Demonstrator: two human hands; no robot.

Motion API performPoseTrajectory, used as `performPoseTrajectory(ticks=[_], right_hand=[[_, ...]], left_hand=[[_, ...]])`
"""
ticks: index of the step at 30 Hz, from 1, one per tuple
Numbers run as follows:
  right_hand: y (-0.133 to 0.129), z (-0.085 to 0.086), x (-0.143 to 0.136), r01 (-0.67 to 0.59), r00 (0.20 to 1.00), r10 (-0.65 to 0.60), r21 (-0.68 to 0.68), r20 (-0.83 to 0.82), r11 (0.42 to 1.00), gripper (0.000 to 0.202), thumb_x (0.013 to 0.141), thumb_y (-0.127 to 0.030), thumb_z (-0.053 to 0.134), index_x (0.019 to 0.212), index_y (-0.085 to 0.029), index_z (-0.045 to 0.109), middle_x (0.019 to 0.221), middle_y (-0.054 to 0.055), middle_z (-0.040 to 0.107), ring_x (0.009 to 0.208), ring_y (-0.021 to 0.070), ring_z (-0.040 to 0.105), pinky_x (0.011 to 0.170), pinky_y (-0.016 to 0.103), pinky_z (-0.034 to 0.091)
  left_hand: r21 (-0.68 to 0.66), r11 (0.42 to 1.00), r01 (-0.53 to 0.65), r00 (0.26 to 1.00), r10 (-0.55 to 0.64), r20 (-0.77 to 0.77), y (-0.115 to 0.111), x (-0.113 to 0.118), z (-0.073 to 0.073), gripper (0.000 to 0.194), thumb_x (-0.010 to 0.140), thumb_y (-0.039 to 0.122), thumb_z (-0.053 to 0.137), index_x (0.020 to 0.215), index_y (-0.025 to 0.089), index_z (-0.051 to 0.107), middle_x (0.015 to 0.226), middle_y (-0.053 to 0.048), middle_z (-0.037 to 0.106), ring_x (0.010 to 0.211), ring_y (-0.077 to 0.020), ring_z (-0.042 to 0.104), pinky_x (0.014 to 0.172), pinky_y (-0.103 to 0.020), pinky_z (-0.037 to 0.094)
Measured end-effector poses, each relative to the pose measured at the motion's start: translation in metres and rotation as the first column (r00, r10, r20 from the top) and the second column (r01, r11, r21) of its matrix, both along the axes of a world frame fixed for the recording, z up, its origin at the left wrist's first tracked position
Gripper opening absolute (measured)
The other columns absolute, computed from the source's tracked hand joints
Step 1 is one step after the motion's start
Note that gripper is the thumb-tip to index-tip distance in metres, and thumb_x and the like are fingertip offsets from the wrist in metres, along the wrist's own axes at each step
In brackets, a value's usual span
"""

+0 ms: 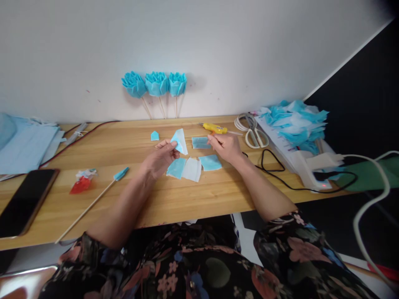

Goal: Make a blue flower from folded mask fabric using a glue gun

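Note:
My left hand (162,158) pinches a folded blue and white piece of fabric (181,141) between thumb and fingers. To its right, my right hand (225,146) is closed at the right end of a flat blue rectangle (200,143); whatever its fingertips hold is too small to make out. Just behind that hand lies a yellow glue gun (215,128). Below the hands are a blue piece (176,167), a white piece (191,169) and another blue piece (210,162). A small blue pointed piece (155,136) rests left of the held fabric.
Three blue flowers (156,84) on sticks lean against the wall. Scissors (256,137), a heap of blue scraps (296,122) and a power strip (311,174) with cables are right. Left are a phone (26,203), blue sheets (28,143) and a blue-tipped stick (90,206).

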State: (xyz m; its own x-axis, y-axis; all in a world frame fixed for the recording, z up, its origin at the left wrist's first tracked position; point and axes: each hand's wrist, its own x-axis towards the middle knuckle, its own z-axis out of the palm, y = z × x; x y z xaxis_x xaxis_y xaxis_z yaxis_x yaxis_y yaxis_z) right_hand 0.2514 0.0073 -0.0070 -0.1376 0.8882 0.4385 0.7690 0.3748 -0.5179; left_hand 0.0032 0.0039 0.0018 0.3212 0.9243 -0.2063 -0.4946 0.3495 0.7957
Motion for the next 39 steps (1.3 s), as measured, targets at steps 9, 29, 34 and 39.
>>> performPoseTrajectory(ticks=[9,29,34,39], right_hand=[[-0.004,0.001,-0.001,-0.037,0.995,0.036,-0.014,-0.089,0.999,0.048,0.100,-0.049,0.044,0.069,-0.024,0.072,0.057,0.003,0.068,0.061,0.0193,0.067,0.068,0.035,0.050],[0.005,0.013,-0.067,-0.493,0.493,-0.032,-0.309,-0.869,0.813,0.063,0.083,-0.080,0.051,0.095,-0.023,0.075,0.086,0.006,0.071,0.080,0.0175,0.065,0.062,0.028,0.053],[-0.005,-0.009,-0.075,-0.499,0.485,-0.028,-0.303,-0.874,0.812,0.060,0.079,-0.078,0.058,0.101,-0.025,0.072,0.098,0.007,0.073,0.091,0.0216,0.066,0.068,0.032,0.056],[-0.013,-0.005,-0.075,-0.494,0.596,0.107,-0.259,-0.796,0.830,0.057,0.078,-0.073,0.066,0.110,-0.025,0.067,0.114,0.007,0.072,0.106,0.0229,0.065,0.088,0.038,0.056]], left_hand=[[-0.027,1.000,-0.007,1.000,0.008,0.020,-0.002,0.001,0.003,0.026,0.073,0.022,0.087,0.064,0.019,0.063,0.061,0.003,0.062,0.056,-0.0079,0.054,0.060,-0.025,0.044],[0.042,0.999,-0.022,0.995,0.018,0.094,-0.003,0.002,0.002,0.027,0.070,0.022,0.089,0.068,0.016,0.062,0.048,0.006,0.049,0.048,-0.0070,0.044,0.056,-0.023,0.041],[0.005,0.999,-0.046,0.989,0.045,0.142,-0.003,0.003,0.001,0.028,0.072,0.020,0.087,0.066,0.016,0.060,0.050,0.006,0.049,0.049,-0.0062,0.044,0.056,-0.021,0.040],[-0.049,0.997,-0.064,0.983,0.072,0.167,-0.003,0.004,0.002,0.026,0.077,0.018,0.083,0.067,0.016,0.060,0.052,0.005,0.051,0.050,-0.0068,0.045,0.056,-0.023,0.042]])
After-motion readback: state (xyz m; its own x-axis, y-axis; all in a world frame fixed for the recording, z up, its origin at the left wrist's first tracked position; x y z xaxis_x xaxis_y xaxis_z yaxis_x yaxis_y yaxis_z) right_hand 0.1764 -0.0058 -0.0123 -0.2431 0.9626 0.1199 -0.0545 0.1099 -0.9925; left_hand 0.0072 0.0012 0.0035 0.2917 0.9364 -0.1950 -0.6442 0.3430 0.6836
